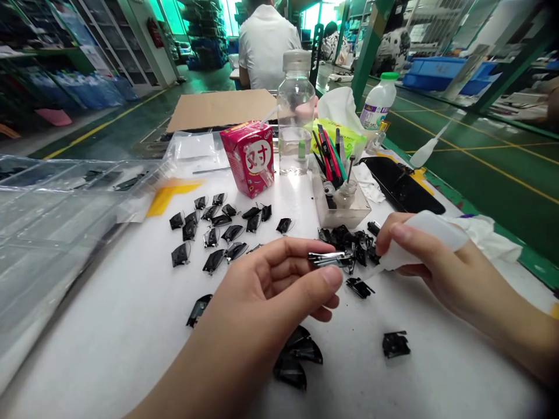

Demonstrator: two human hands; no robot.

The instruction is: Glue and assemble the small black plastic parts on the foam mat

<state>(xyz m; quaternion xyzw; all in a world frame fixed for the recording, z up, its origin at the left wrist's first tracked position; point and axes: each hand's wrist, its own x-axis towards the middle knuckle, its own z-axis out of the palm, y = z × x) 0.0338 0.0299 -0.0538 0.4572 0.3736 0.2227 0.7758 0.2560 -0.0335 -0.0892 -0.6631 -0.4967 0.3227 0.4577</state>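
My left hand (283, 279) pinches a small metal clip part (327, 259) between thumb and fingers, just above the white table (131, 326). My right hand (428, 256) is wrapped round a small white squeeze bottle (419, 238), whose tip points at the clip. Several small black plastic pieces (218, 233) lie spread on the table to the left. A heap of black pieces (353, 241) sits right behind the clip. More of these pieces (297, 355) lie beneath my left wrist, and one black piece (396, 344) lies apart on the right.
A pink drink carton (250, 158), a clear water bottle (296, 110) and a clear box of pens and tools (336, 192) stand behind. Clear plastic trays (52, 215) cover the left side. A black tray (402, 186) and white tissue (489, 235) lie on the right. A person in white (266, 43) sits farther back.
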